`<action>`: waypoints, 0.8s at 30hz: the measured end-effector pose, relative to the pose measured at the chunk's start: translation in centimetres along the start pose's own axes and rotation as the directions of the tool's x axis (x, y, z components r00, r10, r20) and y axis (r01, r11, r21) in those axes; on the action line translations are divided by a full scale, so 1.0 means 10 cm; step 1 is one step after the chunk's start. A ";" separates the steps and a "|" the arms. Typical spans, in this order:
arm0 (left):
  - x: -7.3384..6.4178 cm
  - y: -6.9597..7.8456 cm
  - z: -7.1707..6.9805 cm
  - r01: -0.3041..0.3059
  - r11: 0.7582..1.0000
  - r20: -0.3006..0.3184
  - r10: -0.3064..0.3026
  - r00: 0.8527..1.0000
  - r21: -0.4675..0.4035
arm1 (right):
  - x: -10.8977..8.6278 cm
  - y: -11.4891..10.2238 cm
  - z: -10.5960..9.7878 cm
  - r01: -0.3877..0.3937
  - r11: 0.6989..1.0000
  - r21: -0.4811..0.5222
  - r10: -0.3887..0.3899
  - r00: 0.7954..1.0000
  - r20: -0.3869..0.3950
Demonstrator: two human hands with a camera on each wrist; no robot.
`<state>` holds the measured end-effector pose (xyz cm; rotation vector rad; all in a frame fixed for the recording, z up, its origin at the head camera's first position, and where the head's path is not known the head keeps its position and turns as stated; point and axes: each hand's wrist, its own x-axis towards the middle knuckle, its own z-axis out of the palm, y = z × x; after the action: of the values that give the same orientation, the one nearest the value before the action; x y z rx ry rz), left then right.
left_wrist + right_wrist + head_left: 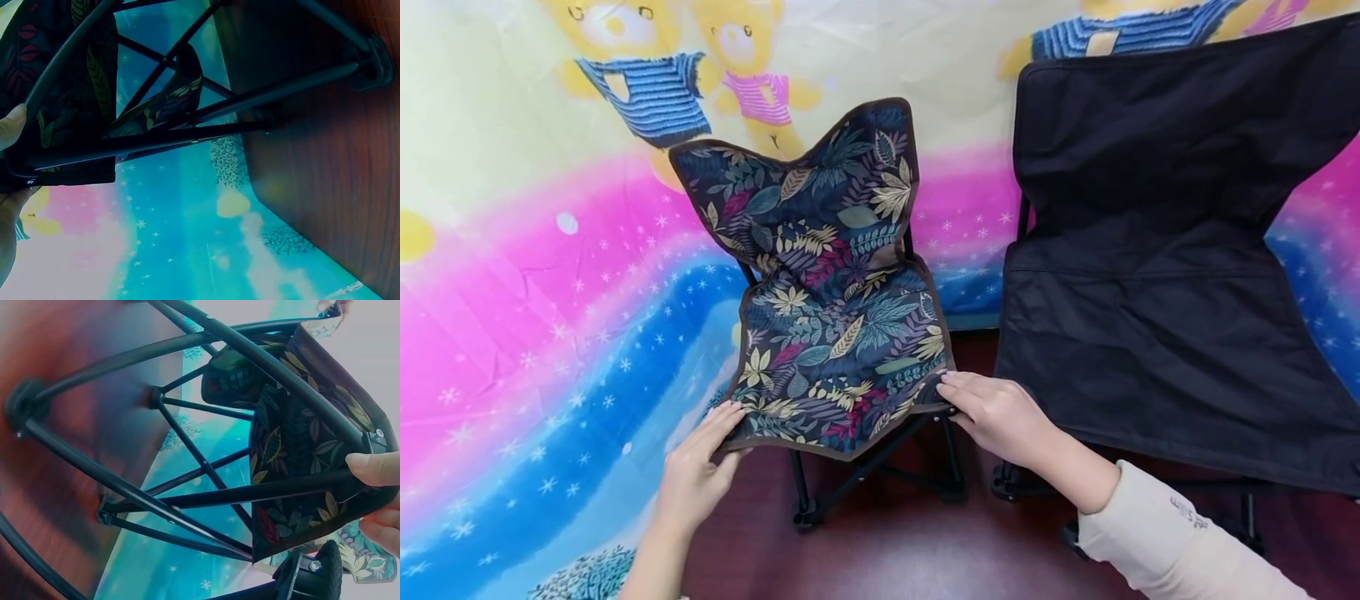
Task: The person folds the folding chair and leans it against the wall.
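A creased, bear-printed sheet (520, 333) rises along the left and back edges of a glossy wooden table (917, 550). Near the left edge stands a leaf-patterned cloth chair (842, 333) on slim, crossed black tubes. The left hand (696, 479) pinches its front left corner; the right hand (1003, 417) pinches its front right. Rightward stands a broader black cloth chair (1150, 317).

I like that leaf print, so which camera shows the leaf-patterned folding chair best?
The head view: it shows the leaf-patterned folding chair nearly whole, print brightly lit. The left wrist view shows dim pieces of frame and fabric; the right wrist view, its underside and crossed legs.
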<state>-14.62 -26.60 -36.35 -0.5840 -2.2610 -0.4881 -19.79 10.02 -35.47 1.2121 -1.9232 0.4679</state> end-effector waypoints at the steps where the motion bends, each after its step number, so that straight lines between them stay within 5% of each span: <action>1: 0.01 0.00 -0.01 0.002 1.000 0.002 -0.002 1.000 -0.002 | 0.01 0.00 0.00 0.000 1.000 0.001 0.000 1.000 0.001; 24: 0.21 0.12 -0.09 -0.019 0.999 0.012 0.018 1.000 0.040 | 0.18 0.00 -0.07 0.018 1.000 0.003 -0.018 1.000 0.001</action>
<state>-14.74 -25.55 -34.03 -0.5879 -2.2688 -0.4302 -19.95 9.42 -33.65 1.2305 -1.9118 0.4615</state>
